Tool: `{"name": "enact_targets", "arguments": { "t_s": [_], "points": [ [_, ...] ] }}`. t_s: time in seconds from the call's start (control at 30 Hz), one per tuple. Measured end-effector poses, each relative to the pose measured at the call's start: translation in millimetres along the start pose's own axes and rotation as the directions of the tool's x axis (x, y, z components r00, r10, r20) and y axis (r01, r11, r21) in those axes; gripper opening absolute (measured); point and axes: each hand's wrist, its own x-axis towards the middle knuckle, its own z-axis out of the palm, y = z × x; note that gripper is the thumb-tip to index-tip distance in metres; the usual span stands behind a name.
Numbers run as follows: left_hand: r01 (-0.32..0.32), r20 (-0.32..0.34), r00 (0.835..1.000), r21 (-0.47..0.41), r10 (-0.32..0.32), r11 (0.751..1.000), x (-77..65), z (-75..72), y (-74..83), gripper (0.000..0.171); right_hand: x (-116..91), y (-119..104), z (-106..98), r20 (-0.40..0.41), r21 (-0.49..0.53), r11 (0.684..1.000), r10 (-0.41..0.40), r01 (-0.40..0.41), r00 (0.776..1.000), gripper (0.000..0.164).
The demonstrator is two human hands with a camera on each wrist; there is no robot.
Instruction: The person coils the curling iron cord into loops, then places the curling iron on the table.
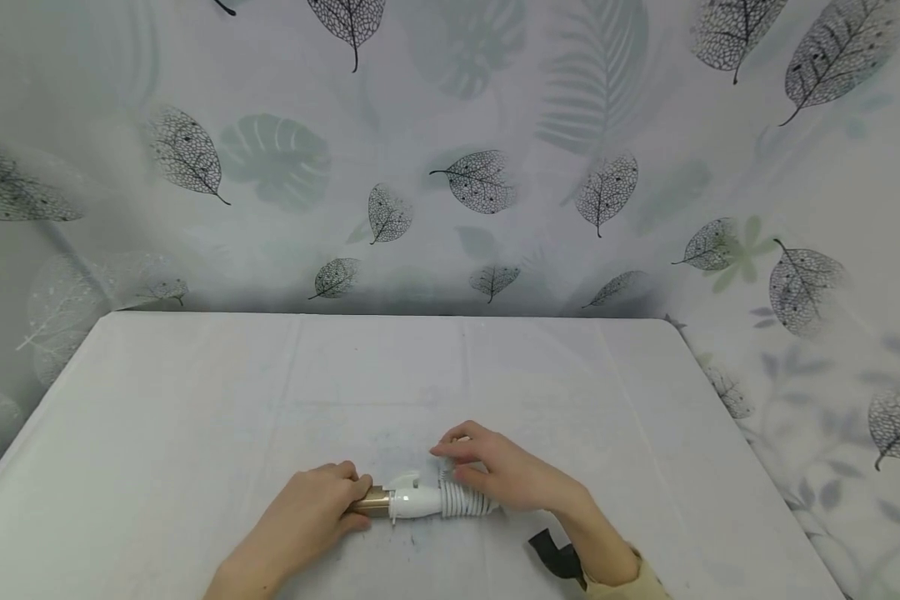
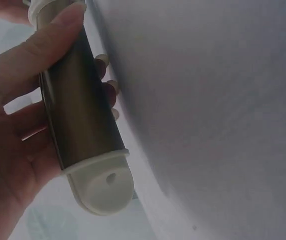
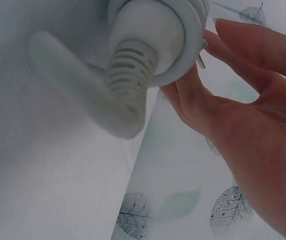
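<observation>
A curling iron with a gold barrel [image 2: 80, 100] and a white handle [image 1: 416, 502] lies across the front middle of the white table. My left hand [image 1: 307, 508] grips the barrel, its thumb along the top and fingertips round the far side. Toward its lower end in the left wrist view is a pale end cap [image 2: 103, 185] with a small hole. White power cord [image 1: 461, 502] is wound in several turns round the handle. Over these turns my right hand [image 1: 513, 471] bends its fingers at a raised strand of the cord. The cord's strain relief [image 3: 130, 70] shows in the right wrist view.
A black, bent object [image 1: 555, 556] lies by my right forearm, partly hidden under the sleeve [image 1: 630, 579]. The white tabletop [image 1: 195, 392] ends at a back edge against a leaf-patterned curtain [image 1: 435, 125], which also hangs along both sides.
</observation>
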Motion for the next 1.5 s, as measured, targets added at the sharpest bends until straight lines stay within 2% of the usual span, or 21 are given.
{"name": "enact_targets", "arguments": {
  "t_s": [0.3,0.43,0.7,0.87,1.17,1.5],
  "points": [
    [0.093,0.000,0.996,0.002,-0.093,0.996,-1.0,4.8,5.9,0.031,0.3,-1.5,4.1,0.055,-0.058,0.996,0.073,-0.069,0.996,0.037],
    [0.090,0.018,0.996,-0.002,-0.090,0.996,-1.4,4.8,5.8,0.034,-1.4,-2.6,3.0,0.051,-0.076,0.995,0.076,-0.072,0.996,0.037],
    [0.061,0.088,0.994,-0.030,-0.058,0.998,-1.2,4.2,6.2,0.047,-6.3,-3.2,-3.3,-0.013,-0.068,0.994,0.090,-0.091,0.996,0.039],
    [0.035,0.082,0.996,-0.047,-0.031,0.998,-1.2,6.0,6.8,0.049,-6.4,-1.9,-4.5,-0.018,-0.069,0.993,0.095,-0.096,0.995,0.039],
    [0.070,0.119,0.991,-0.078,-0.061,0.994,-0.7,4.7,6.9,0.057,-10.9,-3.0,-11.9,-0.051,-0.072,0.987,0.138,-0.141,0.989,0.044],
    [0.063,0.194,0.980,-0.137,-0.036,0.989,2.1,4.3,7.6,0.057,-18.0,-5.7,-19.4,-0.066,-0.075,0.988,0.131,-0.136,0.989,0.046]
  ]
}}
